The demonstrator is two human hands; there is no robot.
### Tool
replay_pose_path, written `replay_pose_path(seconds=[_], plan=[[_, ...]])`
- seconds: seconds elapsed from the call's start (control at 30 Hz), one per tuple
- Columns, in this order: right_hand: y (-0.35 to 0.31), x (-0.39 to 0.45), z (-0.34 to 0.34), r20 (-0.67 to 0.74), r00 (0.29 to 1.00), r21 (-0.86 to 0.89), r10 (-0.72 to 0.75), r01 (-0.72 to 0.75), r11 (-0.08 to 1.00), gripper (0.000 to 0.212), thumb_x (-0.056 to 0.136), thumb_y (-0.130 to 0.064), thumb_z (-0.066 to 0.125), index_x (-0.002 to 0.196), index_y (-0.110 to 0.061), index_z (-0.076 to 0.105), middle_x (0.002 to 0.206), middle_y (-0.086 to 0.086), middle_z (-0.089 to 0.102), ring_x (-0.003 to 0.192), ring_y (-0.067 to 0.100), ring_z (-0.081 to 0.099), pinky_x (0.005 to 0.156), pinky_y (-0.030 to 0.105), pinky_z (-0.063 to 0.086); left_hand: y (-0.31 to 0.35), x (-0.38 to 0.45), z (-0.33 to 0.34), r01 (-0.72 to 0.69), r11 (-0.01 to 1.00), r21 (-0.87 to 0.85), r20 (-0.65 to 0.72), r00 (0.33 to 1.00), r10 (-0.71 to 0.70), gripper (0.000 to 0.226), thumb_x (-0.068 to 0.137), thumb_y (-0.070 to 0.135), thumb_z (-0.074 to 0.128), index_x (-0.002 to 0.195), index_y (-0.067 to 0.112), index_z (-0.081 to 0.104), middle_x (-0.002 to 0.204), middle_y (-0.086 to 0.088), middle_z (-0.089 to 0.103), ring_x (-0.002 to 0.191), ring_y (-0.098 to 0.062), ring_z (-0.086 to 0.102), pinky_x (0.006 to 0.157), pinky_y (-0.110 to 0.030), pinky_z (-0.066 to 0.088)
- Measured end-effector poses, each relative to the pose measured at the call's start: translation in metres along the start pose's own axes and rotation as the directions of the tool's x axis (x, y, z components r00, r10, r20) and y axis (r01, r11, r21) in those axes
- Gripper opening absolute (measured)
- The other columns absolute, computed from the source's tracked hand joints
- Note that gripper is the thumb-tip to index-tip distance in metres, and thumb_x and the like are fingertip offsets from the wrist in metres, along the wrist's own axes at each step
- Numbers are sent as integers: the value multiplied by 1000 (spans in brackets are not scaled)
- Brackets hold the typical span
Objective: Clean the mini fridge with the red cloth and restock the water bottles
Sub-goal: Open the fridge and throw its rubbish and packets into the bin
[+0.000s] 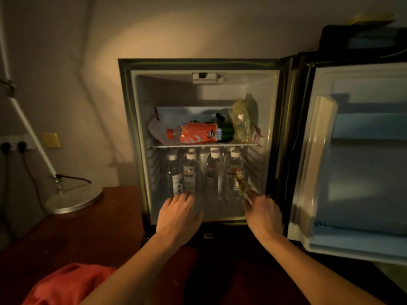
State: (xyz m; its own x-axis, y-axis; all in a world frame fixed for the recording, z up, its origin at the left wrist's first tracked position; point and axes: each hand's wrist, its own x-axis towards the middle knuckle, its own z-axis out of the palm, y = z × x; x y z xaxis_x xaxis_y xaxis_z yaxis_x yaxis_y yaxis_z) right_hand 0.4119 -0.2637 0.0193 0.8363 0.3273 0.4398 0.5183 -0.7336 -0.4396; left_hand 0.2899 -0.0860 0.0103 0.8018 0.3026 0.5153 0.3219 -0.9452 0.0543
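The mini fridge (pixel 132 133) stands open, its door (pixel 361 164) swung out to the right. Several clear water bottles (pixel 214 170) stand upright in the lower compartment. My left hand (pixel 179 213) reaches onto the fridge floor at the foot of the left bottles; blur hides whether it grips one. My right hand (pixel 263 213) is at the lower right of the opening, fingers pinched on a small yellowish wrapper (pixel 241 186) beside the right bottle. The red cloth (pixel 66 285) lies crumpled at the bottom left, away from both hands.
An orange drink bottle (pixel 193 135) lies on the upper wire shelf (pixel 204 145) with plastic bags (pixel 241 124) beside it. A lamp base (pixel 74 200) sits on the dark wooden surface (pixel 77 234) at the left. Wall sockets (pixel 15 146) hold plugs.
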Motion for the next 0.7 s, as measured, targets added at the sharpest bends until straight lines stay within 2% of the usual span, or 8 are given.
replay_pose_path(seconds=[0.1, 0.2, 0.3, 0.4, 0.5, 0.6, 0.7], plan=[[-13, -3, -7, -63, 997, 30, -38, 40, 999, 23, 95, -38, 56, 108, -26, 71, 94, 1, 72, 88, 23, 68, 65, 28, 47, -12, -3, -19, -14, 999, 51, -49, 999, 16, 39, 93, 48, 43, 122, 22, 53, 126, 4, 57, 120, -15, 52, 102, -32, 41], [-26, -3, -11, -106, 993, 129, -49, 63, 990, 17, 93, -31, 61, 104, -26, 74, 91, 0, 73, 85, 23, 68, 64, 28, 47, -20, -2, -39, 1, 999, 45, -103, 995, 4, 41, 94, 47, 46, 126, 22, 53, 127, 5, 56, 120, -16, 52, 100, -32, 42], [-41, 2, -11, -155, 986, 192, -62, 91, 977, 13, 91, -28, 64, 97, -25, 76, 84, 1, 73, 79, 22, 66, 60, 27, 43, -27, 1, -56, -4, 999, 42, -140, 990, 9, 39, 95, 46, 49, 127, 23, 52, 127, 5, 56, 119, -15, 53, 97, -30, 43], [-51, 9, -9, -197, 978, 254, -68, 118, 960, 9, 89, -27, 67, 91, -24, 75, 79, -2, 72, 71, 20, 65, 59, 32, 51, -33, 10, -66, 6, 998, 55, -146, 989, 2, 36, 93, 45, 52, 121, 22, 52, 124, 5, 54, 114, -17, 54, 89, -30, 46], [-54, 16, -9, -242, 962, 255, -127, 190, 948, 4, 88, -25, 69, 92, -27, 68, 80, -6, 72, 72, 18, 67, 59, 34, 54, -32, 23, -73, 14, 999, 50, -149, 989, -6, 40, 92, 42, 54, 124, 19, 52, 127, 4, 53, 115, -19, 54, 84, -32, 51], [-52, 25, -16, -279, 951, 286, -132, 213, 934, 15, 88, -28, 69, 97, -27, 58, 84, -6, 71, 72, 19, 68, 59, 37, 56, -23, 41, -79, -21, 998, 53, -187, 982, 31, 37, 91, 42, 54, 120, 19, 53, 123, 4, 54, 110, -19, 56, 77, -34, 52], [-43, 37, -23, -292, 948, 299, -125, 215, 930, 28, 87, -27, 72, 109, -25, 55, 89, -6, 72, 73, 19, 69, 58, 36, 55, -10, 62, -84, -105, 991, 78, -243, 962, 121, 37, 88, 37, 58, 120, 18, 55, 124, 1, 55, 110, -22, 55, 82, -34, 50]])
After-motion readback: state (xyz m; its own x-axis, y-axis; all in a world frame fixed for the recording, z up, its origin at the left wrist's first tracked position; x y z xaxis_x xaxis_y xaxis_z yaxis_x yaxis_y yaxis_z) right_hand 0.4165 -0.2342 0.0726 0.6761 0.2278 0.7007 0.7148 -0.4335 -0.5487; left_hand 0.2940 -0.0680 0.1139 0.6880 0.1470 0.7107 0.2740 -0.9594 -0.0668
